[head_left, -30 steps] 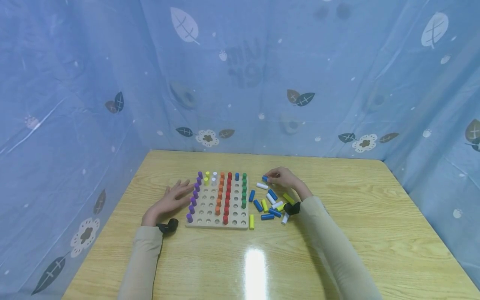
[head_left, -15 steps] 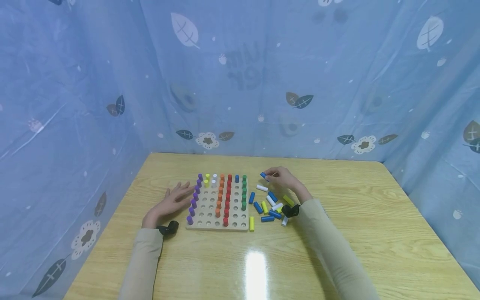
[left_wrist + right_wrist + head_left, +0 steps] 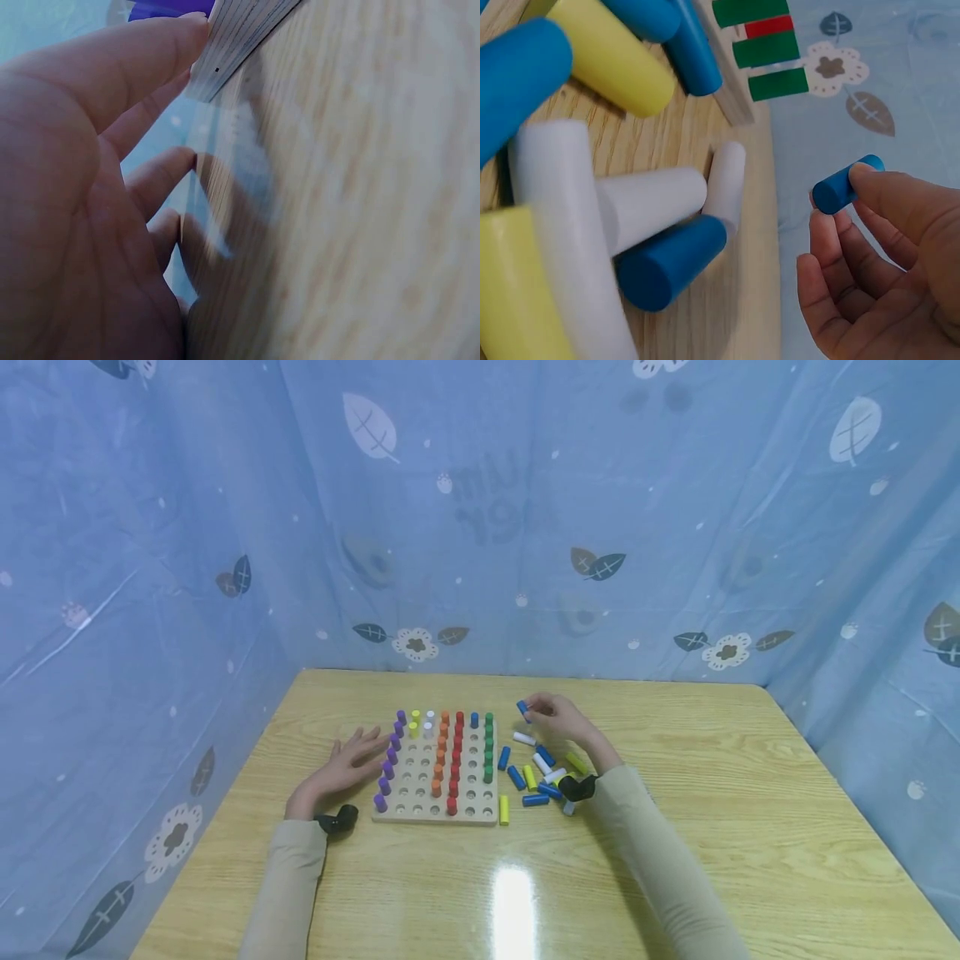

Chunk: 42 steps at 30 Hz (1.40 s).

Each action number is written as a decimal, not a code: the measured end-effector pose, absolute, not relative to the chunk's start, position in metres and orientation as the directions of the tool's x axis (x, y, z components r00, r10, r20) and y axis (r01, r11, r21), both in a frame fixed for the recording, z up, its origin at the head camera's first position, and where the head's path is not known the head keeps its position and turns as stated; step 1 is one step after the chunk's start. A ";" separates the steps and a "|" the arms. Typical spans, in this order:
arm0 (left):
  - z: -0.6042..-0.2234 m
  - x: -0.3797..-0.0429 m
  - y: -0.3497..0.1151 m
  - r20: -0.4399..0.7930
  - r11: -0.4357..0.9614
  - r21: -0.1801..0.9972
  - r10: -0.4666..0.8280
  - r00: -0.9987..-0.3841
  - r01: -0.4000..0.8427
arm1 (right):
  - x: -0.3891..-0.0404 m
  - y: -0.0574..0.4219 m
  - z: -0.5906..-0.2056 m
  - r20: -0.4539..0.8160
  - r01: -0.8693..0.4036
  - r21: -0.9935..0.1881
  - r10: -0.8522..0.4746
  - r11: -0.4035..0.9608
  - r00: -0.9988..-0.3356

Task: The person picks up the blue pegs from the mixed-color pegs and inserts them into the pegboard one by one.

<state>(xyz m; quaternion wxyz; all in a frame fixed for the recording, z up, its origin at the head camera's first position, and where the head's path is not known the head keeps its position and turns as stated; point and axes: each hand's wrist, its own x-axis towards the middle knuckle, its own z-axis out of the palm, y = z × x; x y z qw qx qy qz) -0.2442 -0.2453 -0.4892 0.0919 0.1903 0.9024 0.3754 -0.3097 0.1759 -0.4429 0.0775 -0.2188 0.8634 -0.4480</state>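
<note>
Between thumb and fingers my right hand (image 3: 561, 718) pinches a blue peg (image 3: 847, 184), raised above the table past the far end of the loose pegs. At the left edge of the wooden pegboard (image 3: 435, 817) rests my left hand (image 3: 347, 764), fingers spread, fingertips right at the board's side in the left wrist view. Standing in the board are a purple column (image 3: 387, 769), an orange column (image 3: 440, 757), a red column (image 3: 455, 757) and a green column (image 3: 489, 745). Two yellow pegs, two white pegs and a single blue peg (image 3: 475, 720) stand in the other columns, among bare holes.
Right of the board lie several loose pegs: blue (image 3: 536, 800), white (image 3: 524, 738) and yellow (image 3: 504, 810). A black wrist camera (image 3: 577, 788) overlaps part of this pile. Blue patterned curtain (image 3: 525, 527) hangs behind and beside the wooden table (image 3: 420, 893).
My right hand has lifted the blue peg and shifted it slightly left, turning it more upright. The left hand stays by the board. The head view has tipped slightly.
</note>
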 end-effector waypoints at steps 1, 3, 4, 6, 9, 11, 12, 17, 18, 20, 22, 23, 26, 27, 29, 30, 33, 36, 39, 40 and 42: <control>-0.489 -0.244 -0.245 -0.024 0.648 0.711 0.411 -0.911 0.274 | -0.310 0.175 -0.443 0.069 -0.314 -0.809 -0.451 0.497 -0.890; -0.490 -0.245 -0.246 -0.023 0.648 0.710 0.413 -0.910 0.276 | -0.310 0.173 -0.442 0.077 -0.322 -0.813 -0.459 0.485 -0.885; -0.490 -0.245 -0.246 -0.021 0.648 0.708 0.415 -0.909 0.279 | -0.310 0.173 -0.442 0.083 -0.330 -0.813 -0.465 0.480 -0.881; -0.491 -0.245 -0.247 -0.015 0.647 0.706 0.420 -0.908 0.288 | -0.309 0.171 -0.442 0.090 -0.337 -0.816 -0.473 0.470 -0.877; -0.490 -0.245 -0.247 -0.009 0.640 0.710 0.427 -0.904 0.295 | -0.308 0.169 -0.441 0.108 -0.355 -0.818 -0.484 0.454 -0.869; -0.490 -0.245 -0.246 -0.011 0.637 0.714 0.426 -0.905 0.291 | -0.308 0.167 -0.441 0.121 -0.364 -0.818 -0.486 0.445 -0.866; -0.489 -0.244 -0.246 -0.016 0.635 0.718 0.424 -0.906 0.285 | -0.308 0.166 -0.442 0.129 -0.371 -0.818 -0.489 0.439 -0.863; -0.489 -0.243 -0.245 -0.026 0.630 0.728 0.420 -0.907 0.270 | -0.307 0.162 -0.441 0.145 -0.380 -0.824 -0.494 0.419 -0.858; -0.489 -0.243 -0.245 -0.027 0.630 0.728 0.419 -0.907 0.269 | -0.307 0.161 -0.441 0.142 -0.375 -0.828 -0.492 0.417 -0.859; -0.489 -0.243 -0.245 -0.026 0.627 0.731 0.421 -0.907 0.270 | -0.307 0.158 -0.440 0.136 -0.369 -0.830 -0.489 0.419 -0.862; -0.490 -0.243 -0.246 -0.027 0.626 0.733 0.420 -0.907 0.268 | -0.306 0.156 -0.438 0.133 -0.367 -0.829 -0.488 0.421 -0.863; -0.490 -0.243 -0.246 -0.026 0.627 0.731 0.420 -0.907 0.269 | -0.306 0.155 -0.437 0.136 -0.368 -0.829 -0.488 0.421 -0.862; -0.491 -0.245 -0.246 -0.024 0.630 0.728 0.418 -0.908 0.270 | -0.305 0.152 -0.435 0.150 -0.380 -0.826 -0.488 0.416 -0.860; -0.492 -0.245 -0.246 -0.023 0.632 0.726 0.416 -0.909 0.271 | -0.305 0.151 -0.435 0.158 -0.389 -0.823 -0.491 0.414 -0.856; -0.492 -0.246 -0.246 -0.018 0.637 0.719 0.417 -0.909 0.278 | -0.304 0.148 -0.433 0.172 -0.404 -0.817 -0.495 0.411 -0.851; -0.491 -0.246 -0.246 -0.019 0.638 0.718 0.417 -0.909 0.278 | -0.303 0.147 -0.432 0.180 -0.411 -0.815 -0.496 0.408 -0.849; -0.490 -0.245 -0.246 -0.015 0.640 0.714 0.420 -0.908 0.284 | -0.296 0.142 -0.423 0.193 -0.418 -0.822 -0.500 0.388 -0.844; -0.489 -0.244 -0.246 -0.018 0.639 0.716 0.420 -0.907 0.282 | -0.289 0.138 -0.411 0.184 -0.406 -0.832 -0.502 0.378 -0.845; -0.488 -0.244 -0.245 -0.018 0.636 0.718 0.423 -0.906 0.283 | -0.284 0.134 -0.404 0.164 -0.397 -0.831 -0.509 0.391 -0.845; -0.488 -0.244 -0.245 -0.019 0.635 0.719 0.424 -0.905 0.282 | -0.285 0.133 -0.404 0.162 -0.396 -0.830 -0.509 0.392 -0.845; -0.488 -0.244 -0.246 -0.019 0.634 0.720 0.425 -0.905 0.283 | -0.291 0.133 -0.413 0.164 -0.395 -0.833 -0.508 0.388 -0.846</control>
